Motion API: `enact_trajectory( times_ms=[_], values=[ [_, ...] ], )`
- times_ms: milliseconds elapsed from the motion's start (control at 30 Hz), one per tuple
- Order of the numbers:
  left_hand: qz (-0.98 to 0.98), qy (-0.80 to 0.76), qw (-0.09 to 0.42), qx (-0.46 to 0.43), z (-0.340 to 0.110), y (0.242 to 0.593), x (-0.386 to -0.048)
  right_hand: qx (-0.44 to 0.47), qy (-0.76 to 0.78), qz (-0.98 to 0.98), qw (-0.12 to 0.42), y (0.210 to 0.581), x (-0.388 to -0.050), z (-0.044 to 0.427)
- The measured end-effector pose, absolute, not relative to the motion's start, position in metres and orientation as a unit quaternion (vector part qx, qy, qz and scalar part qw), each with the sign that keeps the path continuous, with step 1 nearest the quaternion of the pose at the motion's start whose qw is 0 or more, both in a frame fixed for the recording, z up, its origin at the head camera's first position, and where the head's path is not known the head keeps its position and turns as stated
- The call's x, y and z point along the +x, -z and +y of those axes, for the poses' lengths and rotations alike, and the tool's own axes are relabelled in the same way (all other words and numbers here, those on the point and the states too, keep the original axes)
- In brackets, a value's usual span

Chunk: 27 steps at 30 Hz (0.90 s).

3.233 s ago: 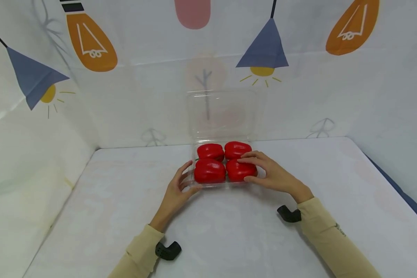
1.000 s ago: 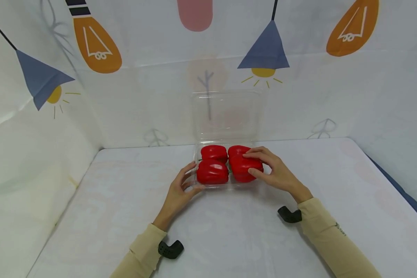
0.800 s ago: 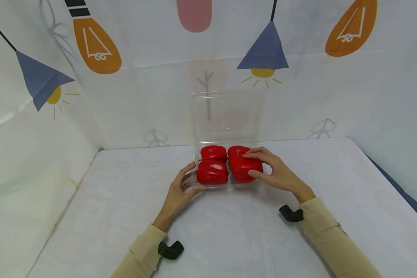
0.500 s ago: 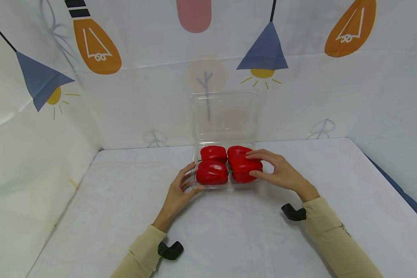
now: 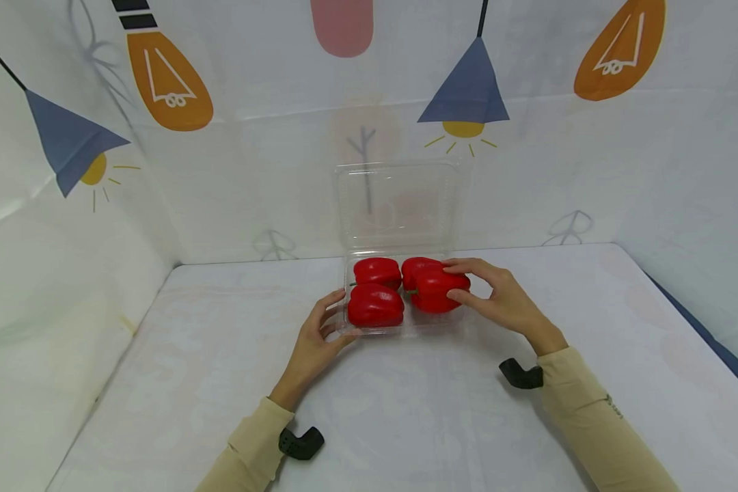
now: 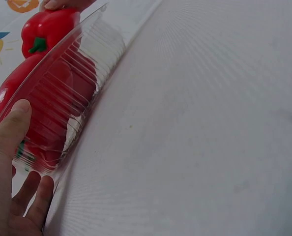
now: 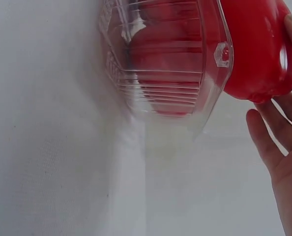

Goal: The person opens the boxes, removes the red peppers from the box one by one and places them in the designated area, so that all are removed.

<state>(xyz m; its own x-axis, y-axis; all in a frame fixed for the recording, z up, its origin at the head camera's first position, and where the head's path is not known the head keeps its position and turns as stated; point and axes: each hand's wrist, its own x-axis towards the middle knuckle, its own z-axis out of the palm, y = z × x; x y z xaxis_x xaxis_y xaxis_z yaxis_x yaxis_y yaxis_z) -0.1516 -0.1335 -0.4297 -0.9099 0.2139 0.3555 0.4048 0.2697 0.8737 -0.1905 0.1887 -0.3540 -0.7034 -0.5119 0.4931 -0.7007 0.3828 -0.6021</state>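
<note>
A clear plastic clamshell box (image 5: pixel 427 326) stands at the table's back with its lid (image 5: pixel 400 205) raised. My right hand (image 5: pixel 501 297) grips a red bell pepper (image 5: pixel 433 290), thumb on its near side and fingers over the top. In the right wrist view that pepper (image 7: pixel 256 49) is above the box rim; its green stem (image 6: pixel 38 45) shows in the left wrist view. My left hand (image 5: pixel 312 338) holds the box's front left corner, thumb against the front wall. Two red peppers, front left (image 5: pixel 375 305) and back left (image 5: pixel 376 272), lie inside; a back right one (image 5: pixel 413 268) is partly hidden.
White cloth covers the table (image 5: pixel 375 410). A printed white curtain (image 5: pixel 252 178) hangs close behind the box. Black curved pieces sit by both cuffs, one at the left sleeve (image 5: pixel 301 443) and one at the right sleeve (image 5: pixel 521 374).
My right hand has lifted the front right pepper out of its place, up and slightly to the right. The left hand keeps its hold on the box corner.
</note>
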Motion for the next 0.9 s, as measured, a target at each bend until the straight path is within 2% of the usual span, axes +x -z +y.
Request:
enact_trajectory(
  times_ms=[367, 900],
  values=[
    [-0.796, 0.569, 0.082, -0.189, -0.132, 0.430, -0.151, 0.343, -0.430, -0.823, 0.138, 0.357, -0.196, 0.197],
    [-0.802, 0.566, 0.066, -0.177, -0.132, 0.429, -0.151, 0.252, -0.436, -0.842, 0.191, 0.359, -0.200, 0.201]
  ],
)
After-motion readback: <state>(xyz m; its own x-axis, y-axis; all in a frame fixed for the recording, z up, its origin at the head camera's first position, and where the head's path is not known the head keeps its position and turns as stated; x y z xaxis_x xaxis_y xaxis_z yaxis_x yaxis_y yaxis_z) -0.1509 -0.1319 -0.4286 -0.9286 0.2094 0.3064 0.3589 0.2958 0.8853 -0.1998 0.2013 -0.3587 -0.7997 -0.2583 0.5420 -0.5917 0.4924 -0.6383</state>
